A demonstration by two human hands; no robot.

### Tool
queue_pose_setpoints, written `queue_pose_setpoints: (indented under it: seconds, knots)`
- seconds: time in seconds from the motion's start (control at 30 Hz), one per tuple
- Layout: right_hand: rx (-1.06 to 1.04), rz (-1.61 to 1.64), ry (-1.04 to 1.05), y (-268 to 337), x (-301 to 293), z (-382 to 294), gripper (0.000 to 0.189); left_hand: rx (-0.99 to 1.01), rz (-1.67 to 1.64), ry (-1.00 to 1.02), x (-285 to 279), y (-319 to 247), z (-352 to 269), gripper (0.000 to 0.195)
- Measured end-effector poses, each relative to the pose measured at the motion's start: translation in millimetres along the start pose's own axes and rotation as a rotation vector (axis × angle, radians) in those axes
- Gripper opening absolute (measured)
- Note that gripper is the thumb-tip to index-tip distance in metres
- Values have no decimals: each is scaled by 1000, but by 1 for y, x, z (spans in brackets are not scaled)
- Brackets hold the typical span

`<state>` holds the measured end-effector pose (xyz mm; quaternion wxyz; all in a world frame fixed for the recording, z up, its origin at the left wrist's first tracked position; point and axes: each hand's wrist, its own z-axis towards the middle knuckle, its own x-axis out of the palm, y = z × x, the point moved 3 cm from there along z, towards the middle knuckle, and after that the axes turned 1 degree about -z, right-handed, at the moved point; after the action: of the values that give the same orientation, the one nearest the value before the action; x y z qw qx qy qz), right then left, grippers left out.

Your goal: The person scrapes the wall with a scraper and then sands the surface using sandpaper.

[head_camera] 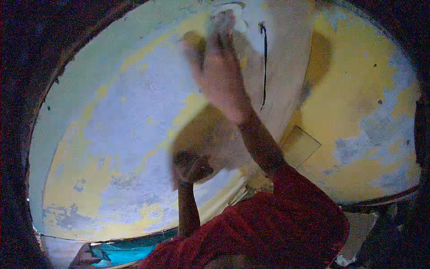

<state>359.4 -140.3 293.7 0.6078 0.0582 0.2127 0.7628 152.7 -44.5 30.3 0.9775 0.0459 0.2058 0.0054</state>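
Note:
Before me is a painted surface [134, 101] with patchy lilac, yellow and pale green areas, apparently a wall. My right hand [220, 74] reaches far up across it, palm down and blurred. Its fingertips lie over a white patch [238, 20] near the top; whether they grip anything is too blurred to tell. Lower down, my left hand [195, 166] is dark, with its fingers curled beside a brownish area [205, 134]. That area could be a flat sheet in the hand or a shadow, and I cannot tell which. Red sleeves [302, 201] cover my upper arms.
A thin dark line [265, 67], a crack or a cord, runs down right of my right hand. A small square outline [300, 146] marks the yellow part of the surface [349, 101]. Turquoise material [127, 254] lies at the lower left. A pale flat piece [359, 228] is at the lower right.

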Motion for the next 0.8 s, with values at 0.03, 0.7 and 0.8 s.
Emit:
queue_pose_setpoints:
  seconds: [0.03,0.7,0.8]
  knots:
    - [-66,7,17,15,6,-16,92,1,-4,4,2,-1,0,38]
    - [-246,-69,-51,18,22,-19,81,2,0,0,5,-2,-13,42]
    - [-115,-83,-52,8,8,-6,81,3,14,1,3,0,-12,42]
